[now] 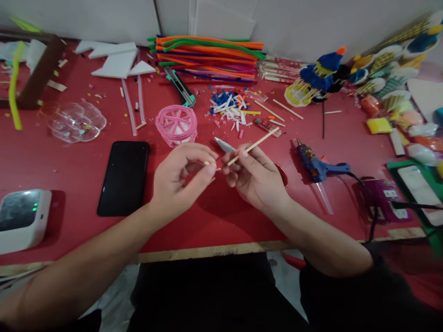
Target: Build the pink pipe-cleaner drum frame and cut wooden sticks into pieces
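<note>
My right hand [254, 177] is closed round a long thin wooden stick [258, 144] and also carries a small grey blade-like tool [224, 145] whose tip points up and left. My left hand [180, 177] pinches the near end of the stick, or a short bit of wood there [206, 163], between thumb and forefinger. Both hands hover over the red table [214, 221] near its front edge. Just beyond them stand a pink wheel-shaped cage [176, 124] and a heap of cut straw bits [230, 108].
A black phone [123, 177] lies to the left, a white device [22, 219] at the far left. A blue glue gun [316, 166] rests to the right. Pipe cleaners [207, 57], foam pieces [117, 62] and craft birds [323, 71] crowd the back.
</note>
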Motion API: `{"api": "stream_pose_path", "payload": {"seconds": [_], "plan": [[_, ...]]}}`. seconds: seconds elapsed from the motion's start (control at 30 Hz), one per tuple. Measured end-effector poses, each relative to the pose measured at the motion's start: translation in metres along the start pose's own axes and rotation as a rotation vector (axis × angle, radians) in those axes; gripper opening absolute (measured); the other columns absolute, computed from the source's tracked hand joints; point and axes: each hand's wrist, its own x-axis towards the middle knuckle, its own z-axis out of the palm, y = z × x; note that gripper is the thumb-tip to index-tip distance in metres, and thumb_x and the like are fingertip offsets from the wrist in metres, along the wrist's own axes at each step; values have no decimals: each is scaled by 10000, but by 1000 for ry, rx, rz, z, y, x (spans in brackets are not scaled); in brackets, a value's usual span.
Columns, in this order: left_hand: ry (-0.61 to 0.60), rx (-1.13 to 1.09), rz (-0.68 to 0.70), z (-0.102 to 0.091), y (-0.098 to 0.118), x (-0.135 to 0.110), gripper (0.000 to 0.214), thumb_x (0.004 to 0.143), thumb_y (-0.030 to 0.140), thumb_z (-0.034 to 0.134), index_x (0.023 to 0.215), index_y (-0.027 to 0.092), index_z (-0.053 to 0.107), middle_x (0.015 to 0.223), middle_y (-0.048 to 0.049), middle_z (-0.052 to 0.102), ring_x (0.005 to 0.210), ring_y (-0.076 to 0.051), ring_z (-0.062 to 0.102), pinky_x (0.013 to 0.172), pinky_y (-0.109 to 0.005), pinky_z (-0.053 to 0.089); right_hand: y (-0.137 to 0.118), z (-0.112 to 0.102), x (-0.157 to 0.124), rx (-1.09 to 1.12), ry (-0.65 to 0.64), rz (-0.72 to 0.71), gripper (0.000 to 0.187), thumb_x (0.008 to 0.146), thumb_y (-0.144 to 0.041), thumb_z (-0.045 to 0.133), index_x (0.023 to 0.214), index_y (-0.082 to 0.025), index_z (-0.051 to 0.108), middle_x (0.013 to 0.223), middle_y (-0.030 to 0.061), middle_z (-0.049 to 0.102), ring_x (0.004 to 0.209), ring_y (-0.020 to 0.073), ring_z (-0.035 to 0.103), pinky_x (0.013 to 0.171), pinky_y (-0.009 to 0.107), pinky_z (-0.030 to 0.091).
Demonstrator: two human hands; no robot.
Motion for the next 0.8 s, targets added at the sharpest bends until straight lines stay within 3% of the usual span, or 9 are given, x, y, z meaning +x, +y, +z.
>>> {"api": "stream_pose_path", "payload": {"seconds": [0.07, 0.17, 0.27, 0.37, 0.47, 0.7, 0.8], "plan": [[29, -212, -312, 1, -3, 2, 113, 826, 278, 692, 856, 182, 641, 830, -29, 707, 717, -124, 671, 680, -254, 565, 0, -4, 2, -94, 16, -82, 192, 845, -382, 677, 848, -240, 549, 797, -44, 671, 646, 85, 635, 488, 183, 502], [-70, -417, -774, 0, -4, 7, 178, 743, 281, 772, 818, 160, 665, 751, -8, 699, 683, -121, 678, 633, -229, 566, 0, -13, 5, -288, -6, -169, 159, 842, -375, 684, 861, -238, 605, 798, -37, 632, 649, 83, 614, 519, 202, 518], [-186, -487, -1004, -1, -1, 9, 214, 668, 263, 829, 782, 143, 693, 785, -15, 715, 726, -123, 688, 656, -221, 571, -2, -20, 6, -491, -41, -231, 168, 805, -371, 725, 811, -221, 649, 885, -13, 607, 733, 93, 606, 626, 237, 542], [-285, -557, -1067, -1, 1, 10, 242, 630, 272, 858, 759, 140, 702, 758, -9, 715, 706, -110, 680, 671, -222, 575, -5, -19, 5, -596, -149, -186, 235, 804, -404, 722, 742, -198, 626, 851, -1, 608, 765, 114, 603, 723, 295, 542], [-349, -548, -1090, -2, 1, 9, 253, 622, 280, 865, 767, 141, 712, 714, -1, 709, 678, -103, 675, 658, -219, 580, -6, -15, 3, -601, -206, -131, 292, 806, -440, 710, 714, -193, 584, 772, -10, 603, 697, 118, 590, 683, 309, 534], [-349, -442, -1072, 0, 1, 7, 184, 637, 209, 840, 763, 140, 724, 698, -6, 710, 633, -105, 669, 617, -219, 584, -1, -15, 2, -694, -138, -209, 308, 785, -454, 727, 730, -199, 564, 736, -18, 588, 687, 117, 584, 640, 283, 544], [-336, -477, -1084, 0, 3, 7, 172, 639, 200, 829, 753, 144, 714, 677, 3, 702, 623, -108, 672, 601, -220, 588, -1, -18, 0, -711, -135, -283, 313, 781, -450, 733, 913, -228, 556, 824, -21, 624, 734, 123, 643, 627, 263, 572]]}}
